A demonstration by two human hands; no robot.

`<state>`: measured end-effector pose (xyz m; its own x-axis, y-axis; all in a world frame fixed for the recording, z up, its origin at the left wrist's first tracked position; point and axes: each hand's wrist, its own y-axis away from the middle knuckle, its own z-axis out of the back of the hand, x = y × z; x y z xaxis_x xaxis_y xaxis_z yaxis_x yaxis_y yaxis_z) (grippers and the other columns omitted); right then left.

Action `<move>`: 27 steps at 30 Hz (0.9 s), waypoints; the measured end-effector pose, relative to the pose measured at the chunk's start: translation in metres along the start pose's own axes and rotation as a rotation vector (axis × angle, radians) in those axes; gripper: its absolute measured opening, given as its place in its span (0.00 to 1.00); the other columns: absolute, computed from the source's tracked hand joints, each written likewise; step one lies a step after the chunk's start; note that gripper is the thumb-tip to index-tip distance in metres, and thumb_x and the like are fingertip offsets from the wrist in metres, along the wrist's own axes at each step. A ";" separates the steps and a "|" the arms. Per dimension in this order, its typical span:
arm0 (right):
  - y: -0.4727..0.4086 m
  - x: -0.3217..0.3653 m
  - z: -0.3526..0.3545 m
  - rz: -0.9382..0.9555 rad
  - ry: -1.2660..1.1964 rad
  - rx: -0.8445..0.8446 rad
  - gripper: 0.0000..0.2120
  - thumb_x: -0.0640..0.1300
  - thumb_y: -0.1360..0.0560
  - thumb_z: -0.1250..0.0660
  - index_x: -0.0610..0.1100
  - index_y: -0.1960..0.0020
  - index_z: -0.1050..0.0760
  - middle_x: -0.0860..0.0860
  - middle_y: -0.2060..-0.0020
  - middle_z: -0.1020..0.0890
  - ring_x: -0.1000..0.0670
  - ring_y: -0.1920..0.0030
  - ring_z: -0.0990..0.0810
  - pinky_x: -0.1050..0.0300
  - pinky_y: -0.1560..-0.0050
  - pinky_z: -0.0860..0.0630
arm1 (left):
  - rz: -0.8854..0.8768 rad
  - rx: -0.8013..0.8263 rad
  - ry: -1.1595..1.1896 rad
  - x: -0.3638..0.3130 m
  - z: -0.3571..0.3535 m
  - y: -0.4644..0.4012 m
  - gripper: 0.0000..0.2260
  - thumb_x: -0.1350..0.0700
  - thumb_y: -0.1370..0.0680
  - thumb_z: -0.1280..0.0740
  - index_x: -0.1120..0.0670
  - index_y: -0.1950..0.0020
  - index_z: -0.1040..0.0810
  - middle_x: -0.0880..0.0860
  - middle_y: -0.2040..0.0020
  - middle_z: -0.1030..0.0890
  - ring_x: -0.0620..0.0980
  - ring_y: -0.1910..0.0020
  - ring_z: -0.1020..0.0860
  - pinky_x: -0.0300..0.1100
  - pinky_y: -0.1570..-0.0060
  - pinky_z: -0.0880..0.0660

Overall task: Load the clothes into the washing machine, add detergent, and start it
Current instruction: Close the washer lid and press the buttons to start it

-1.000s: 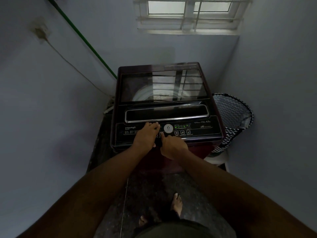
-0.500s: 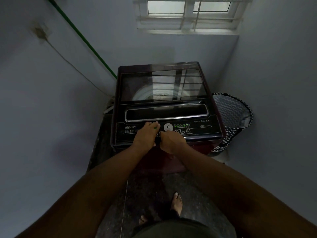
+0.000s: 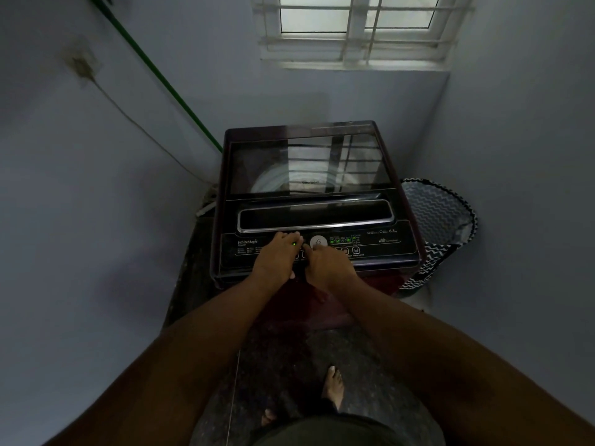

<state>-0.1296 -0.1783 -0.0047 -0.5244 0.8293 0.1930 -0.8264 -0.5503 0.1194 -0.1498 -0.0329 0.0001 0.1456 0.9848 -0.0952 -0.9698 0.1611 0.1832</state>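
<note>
A dark top-loading washing machine [image 3: 244, 162] stands in the corner with its glass lid [image 3: 306, 165] closed; the drum shows faintly through it. The control panel [image 3: 376, 244] along the front has green lights lit and a round white dial [image 3: 318, 242]. My left hand [image 3: 277, 255] rests flat on the panel left of the dial, fingers straight, a green light glowing on one finger. My right hand [image 3: 328, 268] is beside it with fingers curled and one finger pointing at a button just below and left of the dial. No clothes or detergent are visible.
A black-and-white zigzag laundry basket [image 3: 441, 220] stands to the right of the machine against the wall. A green hose [image 3: 161, 75] runs down the left wall behind the machine. Walls close in on both sides. My bare feet [image 3: 333, 386] stand on dark stone floor.
My right hand moved forward onto the panel and its pointing finger shifted slightly left near the dial. A green glow appeared on my left hand's finger. The left hand stayed put.
</note>
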 end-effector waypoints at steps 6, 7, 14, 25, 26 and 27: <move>-0.002 0.006 -0.004 -0.015 0.022 0.026 0.17 0.54 0.24 0.41 0.46 0.40 0.27 0.46 0.54 0.20 0.46 0.60 0.22 0.54 0.62 0.30 | -0.001 -0.017 -0.013 -0.001 0.001 0.001 0.43 0.56 0.32 0.22 0.54 0.22 0.41 0.51 0.22 0.41 0.53 0.26 0.41 0.47 0.30 0.34; -0.002 0.006 -0.005 -0.021 0.027 0.032 0.17 0.54 0.24 0.41 0.46 0.41 0.27 0.46 0.54 0.20 0.46 0.60 0.22 0.54 0.62 0.30 | 0.000 -0.020 -0.008 -0.001 0.001 0.001 0.43 0.56 0.32 0.22 0.54 0.22 0.41 0.51 0.22 0.41 0.53 0.26 0.40 0.47 0.30 0.34; 0.004 0.006 -0.006 -0.077 0.019 0.075 0.15 0.53 0.24 0.40 0.47 0.41 0.27 0.52 0.68 0.26 0.50 0.69 0.26 0.57 0.66 0.31 | 0.004 -0.022 0.002 0.000 0.000 0.002 0.43 0.56 0.32 0.22 0.54 0.22 0.41 0.51 0.22 0.41 0.53 0.26 0.41 0.47 0.31 0.33; -0.006 0.017 0.016 -0.116 -0.089 0.117 0.15 0.52 0.25 0.35 0.42 0.45 0.25 0.45 0.50 0.20 0.44 0.52 0.20 0.48 0.49 0.23 | -0.003 -0.018 0.024 0.000 0.000 0.002 0.42 0.57 0.33 0.22 0.55 0.23 0.39 0.51 0.23 0.40 0.53 0.27 0.39 0.48 0.33 0.30; -0.005 0.017 0.018 -0.114 -0.077 0.107 0.15 0.52 0.25 0.36 0.43 0.45 0.24 0.45 0.51 0.20 0.44 0.53 0.20 0.48 0.49 0.23 | -0.001 -0.021 0.026 -0.001 0.000 0.002 0.42 0.57 0.33 0.22 0.55 0.23 0.39 0.51 0.23 0.40 0.53 0.28 0.39 0.48 0.33 0.30; -0.004 0.017 0.018 -0.111 -0.062 0.096 0.15 0.53 0.24 0.36 0.43 0.46 0.24 0.45 0.52 0.20 0.44 0.54 0.20 0.49 0.51 0.23 | -0.001 -0.024 0.026 0.000 0.000 0.002 0.42 0.57 0.33 0.22 0.55 0.23 0.39 0.51 0.23 0.40 0.53 0.28 0.39 0.48 0.33 0.30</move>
<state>-0.1313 -0.1637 0.0151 -0.4148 0.8796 0.2327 -0.8535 -0.4648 0.2356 -0.1514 -0.0329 0.0003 0.1419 0.9825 -0.1206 -0.9740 0.1603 0.1600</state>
